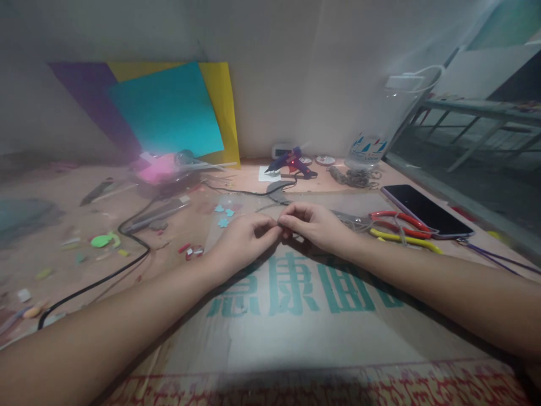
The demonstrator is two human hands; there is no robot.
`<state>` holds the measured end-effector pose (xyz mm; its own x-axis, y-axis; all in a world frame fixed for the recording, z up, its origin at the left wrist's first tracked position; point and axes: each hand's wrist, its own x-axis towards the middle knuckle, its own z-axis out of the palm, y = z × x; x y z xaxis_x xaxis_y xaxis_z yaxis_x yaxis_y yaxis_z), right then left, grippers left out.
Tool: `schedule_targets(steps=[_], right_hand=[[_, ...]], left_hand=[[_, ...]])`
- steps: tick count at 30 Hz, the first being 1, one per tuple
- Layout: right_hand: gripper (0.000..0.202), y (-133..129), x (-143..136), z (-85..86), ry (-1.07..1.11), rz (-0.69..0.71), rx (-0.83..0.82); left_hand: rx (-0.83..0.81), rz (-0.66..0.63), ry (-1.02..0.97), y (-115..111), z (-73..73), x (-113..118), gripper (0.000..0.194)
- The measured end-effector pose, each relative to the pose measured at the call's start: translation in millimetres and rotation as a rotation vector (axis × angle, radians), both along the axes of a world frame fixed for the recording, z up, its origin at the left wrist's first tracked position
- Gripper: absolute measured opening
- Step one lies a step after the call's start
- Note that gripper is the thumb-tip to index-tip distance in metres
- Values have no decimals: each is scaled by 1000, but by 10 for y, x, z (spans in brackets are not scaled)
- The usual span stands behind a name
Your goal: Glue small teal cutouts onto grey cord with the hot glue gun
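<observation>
Above the printed cardboard sheet (pixel 270 338), my left hand (pixel 245 239) and my right hand (pixel 315 225) meet at their fingertips. Both are closed in a pinch, thumbs against index fingers. Whatever sits between the fingertips is too small or too hidden to name. Several small light-blue cut-out shapes (pixel 223 223) lie just left of my left hand. To the right of my right hand are pliers with red handles (pixel 401 220) and a tool with yellow handles (pixel 406 241), with thin wire lying across them.
A purple glue gun (pixel 291 160) with a small red light stands at the back. Its black cable (pixel 139 256) seems to cross the left side. A dark phone (pixel 425 208) lies right, near a clear plastic cup (pixel 372 135). Coloured sheets (pixel 169 113) lean on the wall; scraps litter the left.
</observation>
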<state>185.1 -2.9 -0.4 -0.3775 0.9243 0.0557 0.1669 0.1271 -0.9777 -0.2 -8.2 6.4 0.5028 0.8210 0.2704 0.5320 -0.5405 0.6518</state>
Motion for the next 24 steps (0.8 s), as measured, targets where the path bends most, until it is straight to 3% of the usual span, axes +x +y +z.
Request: schedule_targets(steps=[6,12,19,24], right_hand=[[18,19,-8,-25,54,-32,-22],[21,20,-12,-18,160,-47,-77],[26,16,28,45,-69,-75,-4],[25,4,16,38,-54,-59,-32]], left_hand=[[-21,38,-41,-5,31,-5,29],[-36,-36,-66,9,1,-20,26],[-65,43,-103,15,4,-26,34],[-81,85,-137,15,20,-23,33]])
